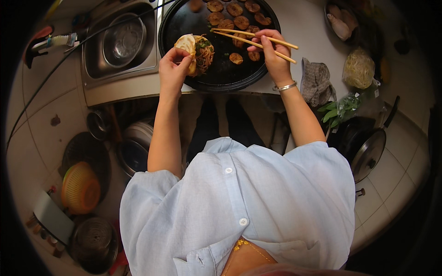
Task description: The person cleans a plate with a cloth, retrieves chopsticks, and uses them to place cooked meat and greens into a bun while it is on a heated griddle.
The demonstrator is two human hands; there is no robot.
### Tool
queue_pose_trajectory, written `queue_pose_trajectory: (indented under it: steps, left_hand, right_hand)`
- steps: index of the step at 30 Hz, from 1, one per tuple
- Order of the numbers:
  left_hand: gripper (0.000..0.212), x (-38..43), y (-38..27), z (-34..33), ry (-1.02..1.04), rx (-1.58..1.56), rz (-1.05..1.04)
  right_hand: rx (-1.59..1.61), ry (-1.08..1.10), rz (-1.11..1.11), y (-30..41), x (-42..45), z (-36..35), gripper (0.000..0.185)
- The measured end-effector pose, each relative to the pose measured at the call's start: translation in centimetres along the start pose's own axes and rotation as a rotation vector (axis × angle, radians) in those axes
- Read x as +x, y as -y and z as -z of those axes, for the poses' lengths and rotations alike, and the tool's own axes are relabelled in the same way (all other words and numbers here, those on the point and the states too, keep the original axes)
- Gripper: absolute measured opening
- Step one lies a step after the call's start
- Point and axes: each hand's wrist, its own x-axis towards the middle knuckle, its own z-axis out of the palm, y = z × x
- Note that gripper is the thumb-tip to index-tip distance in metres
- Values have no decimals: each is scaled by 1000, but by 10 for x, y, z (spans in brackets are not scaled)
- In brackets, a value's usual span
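Note:
My left hand [175, 69] pinches the near left edge of a filled flatbread [185, 44] over the left part of a round black griddle [221, 77]. Its pale side is folded back, and a filling of brown shreds and chopped greens [204, 57] shows on the right. My right hand [272, 51] grips a pair of wooden chopsticks [253, 40], whose tips point left and lie close together by some green bits. Browned round slices [234, 9] cover the back right of the griddle, and a few smaller ones [236, 58] lie nearer.
A steel sink [152, 62] with a metal bowl [124, 39] adjoins the griddle on the left. Right of it lie a crumpled grey cloth [315, 81], bagged bean sprouts [359, 68], leafy greens [333, 112] and a bowl of raw meat [342, 22]. A black cable [62, 58] crosses the left.

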Motion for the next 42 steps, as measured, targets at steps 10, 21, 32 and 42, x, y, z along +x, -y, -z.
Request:
queue_pose_trajectory:
  steps: [10, 21, 32, 42]
  left_hand:
    - [4, 2, -3, -2, 48, 20, -6]
    - [12, 1, 5, -17, -58, 427, -185]
    - [17, -6, -11, -22, -100, 914, -556]
    - [19, -18, -9, -27, -91, 1072, -510]
  right_hand:
    - [10, 161, -27, 27, -40, -33, 13]
    - [-126, -14, -76, 27, -55, 15, 13]
    - [-418, 7, 87, 42, -50, 0, 9]
    - [-67, -76, -11, 38, -56, -3, 13]
